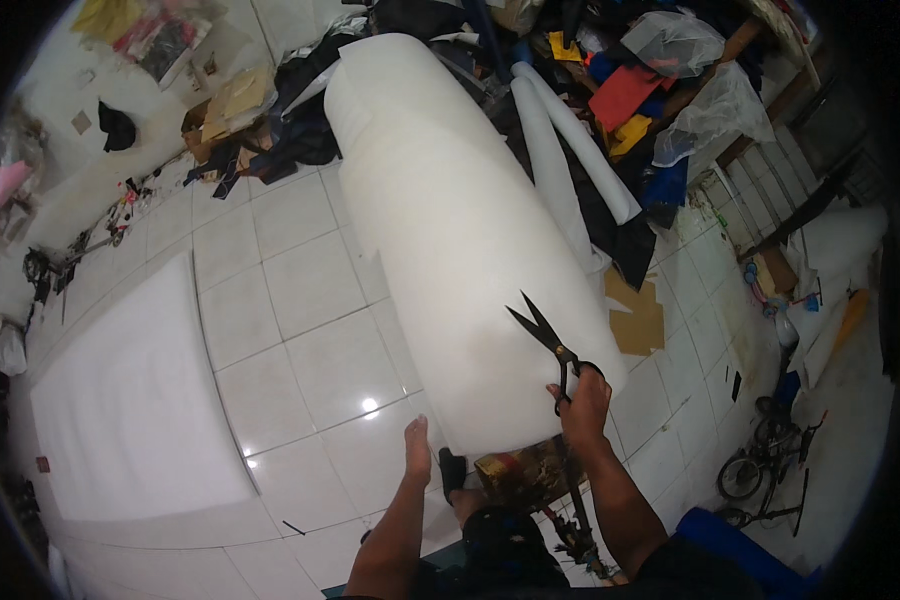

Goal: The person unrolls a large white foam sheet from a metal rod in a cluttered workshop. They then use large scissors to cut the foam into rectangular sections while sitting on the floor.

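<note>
My right hand (586, 408) grips the handles of large black scissors (550, 337). Their two blades are spread slightly apart and point away to the upper left, over the near end of a big white roll of sheet material (450, 210). The roll lies lengthwise from close to my legs toward the far wall, with a torn or cut edge along its left side. My left hand (417, 450) is left of the roll's near end, above the tiles, seen edge-on with its fingers stretched out and nothing visible in it. One dark-shod foot stands just below.
A white sheet (135, 410) lies flat on the tiled floor at left. Thin pale rolls (575, 145), fabric scraps and plastic bags heap up at the far right. A cardboard piece (635, 318) lies right of the big roll. A small bicycle (765, 455) stands at right.
</note>
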A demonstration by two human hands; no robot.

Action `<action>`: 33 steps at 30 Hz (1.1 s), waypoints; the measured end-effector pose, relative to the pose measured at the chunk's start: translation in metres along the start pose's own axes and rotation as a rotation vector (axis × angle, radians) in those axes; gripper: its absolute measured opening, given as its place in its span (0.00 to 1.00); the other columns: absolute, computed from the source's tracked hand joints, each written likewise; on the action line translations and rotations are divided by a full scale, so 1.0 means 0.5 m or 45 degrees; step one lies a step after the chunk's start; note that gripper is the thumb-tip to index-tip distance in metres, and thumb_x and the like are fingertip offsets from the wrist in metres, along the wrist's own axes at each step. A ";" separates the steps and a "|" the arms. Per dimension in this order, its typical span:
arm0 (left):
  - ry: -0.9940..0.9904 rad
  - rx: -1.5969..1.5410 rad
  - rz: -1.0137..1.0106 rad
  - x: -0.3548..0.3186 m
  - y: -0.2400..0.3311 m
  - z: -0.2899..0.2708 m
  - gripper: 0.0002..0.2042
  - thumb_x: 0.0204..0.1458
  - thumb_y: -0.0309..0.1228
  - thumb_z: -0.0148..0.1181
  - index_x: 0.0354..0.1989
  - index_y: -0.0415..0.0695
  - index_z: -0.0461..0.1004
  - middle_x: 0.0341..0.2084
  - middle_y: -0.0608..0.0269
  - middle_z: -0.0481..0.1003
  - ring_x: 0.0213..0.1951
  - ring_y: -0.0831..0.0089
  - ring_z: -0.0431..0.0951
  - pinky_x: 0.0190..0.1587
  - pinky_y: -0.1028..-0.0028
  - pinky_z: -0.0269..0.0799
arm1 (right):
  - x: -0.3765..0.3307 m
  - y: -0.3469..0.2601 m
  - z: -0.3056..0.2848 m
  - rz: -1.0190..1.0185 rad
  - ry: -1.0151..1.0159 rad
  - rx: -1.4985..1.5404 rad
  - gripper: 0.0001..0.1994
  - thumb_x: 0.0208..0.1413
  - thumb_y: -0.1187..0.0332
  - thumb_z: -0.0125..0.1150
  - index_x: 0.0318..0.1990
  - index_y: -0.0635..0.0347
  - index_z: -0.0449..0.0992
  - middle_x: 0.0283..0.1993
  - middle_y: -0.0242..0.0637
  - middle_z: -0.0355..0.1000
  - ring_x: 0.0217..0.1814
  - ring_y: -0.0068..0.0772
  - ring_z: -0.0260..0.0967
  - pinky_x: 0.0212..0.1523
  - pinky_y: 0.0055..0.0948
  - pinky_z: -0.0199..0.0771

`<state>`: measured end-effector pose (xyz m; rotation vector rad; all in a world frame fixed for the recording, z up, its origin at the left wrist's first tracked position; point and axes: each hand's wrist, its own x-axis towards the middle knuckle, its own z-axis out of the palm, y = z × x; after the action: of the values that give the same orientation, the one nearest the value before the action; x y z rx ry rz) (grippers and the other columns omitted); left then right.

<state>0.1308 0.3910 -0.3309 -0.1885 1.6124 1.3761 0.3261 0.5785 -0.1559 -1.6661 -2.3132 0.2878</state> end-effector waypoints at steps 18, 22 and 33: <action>-0.405 -0.161 -0.164 -0.149 0.135 0.146 0.17 0.49 0.31 0.63 0.44 0.33 0.70 0.36 0.53 0.76 0.36 0.60 0.78 0.40 0.62 0.76 | 0.074 0.127 -0.058 0.024 -0.126 0.135 0.26 0.50 0.55 0.68 0.49 0.65 0.69 0.47 0.50 0.73 0.51 0.53 0.70 0.52 0.47 0.61; -0.414 -0.668 -0.409 -0.064 -0.003 0.126 0.13 0.52 0.28 0.51 0.44 0.35 0.70 0.37 0.52 0.73 0.38 0.56 0.76 0.41 0.56 0.75 | 0.065 0.113 -0.055 0.016 -0.023 0.066 0.25 0.49 0.58 0.69 0.48 0.66 0.68 0.46 0.51 0.73 0.51 0.55 0.69 0.52 0.47 0.62; -0.471 -0.890 -0.359 -0.115 -0.049 0.096 0.19 0.54 0.36 0.58 0.51 0.39 0.68 0.45 0.55 0.72 0.45 0.57 0.74 0.46 0.60 0.74 | 0.058 0.139 -0.033 -0.070 -0.048 -0.079 0.25 0.51 0.58 0.68 0.52 0.63 0.68 0.49 0.48 0.73 0.53 0.52 0.68 0.51 0.49 0.60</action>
<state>0.2029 0.3963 -0.3003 -0.5177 0.7267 1.5878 0.3850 0.6279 -0.1594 -1.6356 -2.4146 0.2397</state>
